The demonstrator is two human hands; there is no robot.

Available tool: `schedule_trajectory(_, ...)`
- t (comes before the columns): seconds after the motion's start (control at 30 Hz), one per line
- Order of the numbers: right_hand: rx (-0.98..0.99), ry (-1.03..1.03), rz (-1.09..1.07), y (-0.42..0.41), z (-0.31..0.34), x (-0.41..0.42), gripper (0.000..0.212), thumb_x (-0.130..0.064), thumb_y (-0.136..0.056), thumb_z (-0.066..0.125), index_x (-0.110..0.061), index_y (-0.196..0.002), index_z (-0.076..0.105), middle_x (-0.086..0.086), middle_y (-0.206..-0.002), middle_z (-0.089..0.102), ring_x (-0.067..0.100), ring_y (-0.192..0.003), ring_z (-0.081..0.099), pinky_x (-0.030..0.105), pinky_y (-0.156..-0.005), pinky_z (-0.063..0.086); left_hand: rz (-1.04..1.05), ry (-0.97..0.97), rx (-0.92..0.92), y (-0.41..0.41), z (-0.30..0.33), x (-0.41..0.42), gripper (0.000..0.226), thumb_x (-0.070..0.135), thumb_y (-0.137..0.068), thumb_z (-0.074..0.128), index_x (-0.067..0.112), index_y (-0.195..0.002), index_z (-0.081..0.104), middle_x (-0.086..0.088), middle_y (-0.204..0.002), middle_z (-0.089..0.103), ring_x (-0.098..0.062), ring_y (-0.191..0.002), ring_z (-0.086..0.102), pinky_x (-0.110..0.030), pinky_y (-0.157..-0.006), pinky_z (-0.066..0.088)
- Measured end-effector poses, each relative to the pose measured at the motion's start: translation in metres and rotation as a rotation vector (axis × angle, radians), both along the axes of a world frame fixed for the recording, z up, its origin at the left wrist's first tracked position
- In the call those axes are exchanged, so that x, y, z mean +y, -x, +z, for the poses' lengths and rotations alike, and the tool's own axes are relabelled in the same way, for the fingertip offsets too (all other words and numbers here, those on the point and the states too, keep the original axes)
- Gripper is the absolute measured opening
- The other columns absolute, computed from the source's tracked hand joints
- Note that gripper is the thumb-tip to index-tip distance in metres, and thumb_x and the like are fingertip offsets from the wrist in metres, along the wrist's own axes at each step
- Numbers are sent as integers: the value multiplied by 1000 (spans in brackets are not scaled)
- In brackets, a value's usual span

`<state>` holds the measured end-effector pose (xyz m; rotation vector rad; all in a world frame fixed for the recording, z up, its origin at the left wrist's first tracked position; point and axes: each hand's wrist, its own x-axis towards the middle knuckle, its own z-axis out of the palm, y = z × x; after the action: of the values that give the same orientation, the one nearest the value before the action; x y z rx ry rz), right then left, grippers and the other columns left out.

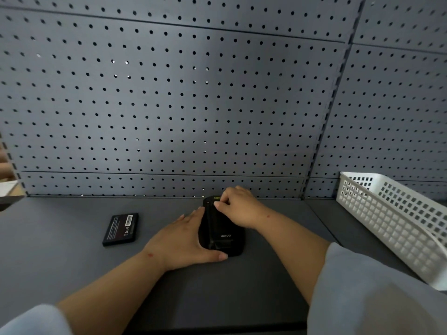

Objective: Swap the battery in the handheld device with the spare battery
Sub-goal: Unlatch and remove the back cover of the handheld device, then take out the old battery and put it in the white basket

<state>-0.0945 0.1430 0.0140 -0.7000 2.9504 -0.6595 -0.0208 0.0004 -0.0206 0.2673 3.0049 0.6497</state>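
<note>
A black handheld device [221, 234] lies back side up on the grey shelf [72, 267], with the word "urovo" on its back. My left hand [183, 240] presses flat against the device's left side, thumb along its near end. My right hand [238, 205] rests on the device's far end, fingers curled and pinching at its top edge. A flat black battery [121, 229] with a white barcode label lies alone on the shelf, well to the left of my left hand.
A white perforated plastic basket [396, 221] stands on the shelf at the right. A grey pegboard wall [193, 105] rises right behind the device. Cardboard and a shelf edge [9, 187] show at the far left.
</note>
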Motion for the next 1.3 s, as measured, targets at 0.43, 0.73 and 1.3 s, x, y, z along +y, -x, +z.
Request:
schedule_trajectory(0.43, -522, 832, -138, 6, 12, 82, 10, -2, -84, 58, -9, -88, 62, 5, -91, 62, 20, -93, 58, 30, -88, 47, 42, 1, -45, 1, -4, -3, 118, 75, -57, 59, 29, -145, -6, 5, -157, 9, -20, -144, 5, -35, -115, 15)
schedule_trajectory(0.73, -358, 503, -337, -3, -15, 132, 9, -11, -79, 68, -20, -78, 66, -1, -86, 65, 19, -94, 58, 32, -90, 42, 59, -9, -63, 0, -3, -1, 113, 70, -62, 60, 29, -144, -6, 4, -157, 7, -20, -144, 3, -35, -115, 14)
schedule_trajectory(1.3, -65, 102, -414, -7, -15, 126, 35, -25, -86, 60, -10, -118, 60, 10, -125, 62, 22, -115, 57, 31, -97, 41, 52, -14, -69, 0, -3, -2, 113, 70, -63, 60, 28, -144, -6, 2, -157, 6, -21, -144, 4, -37, -115, 15)
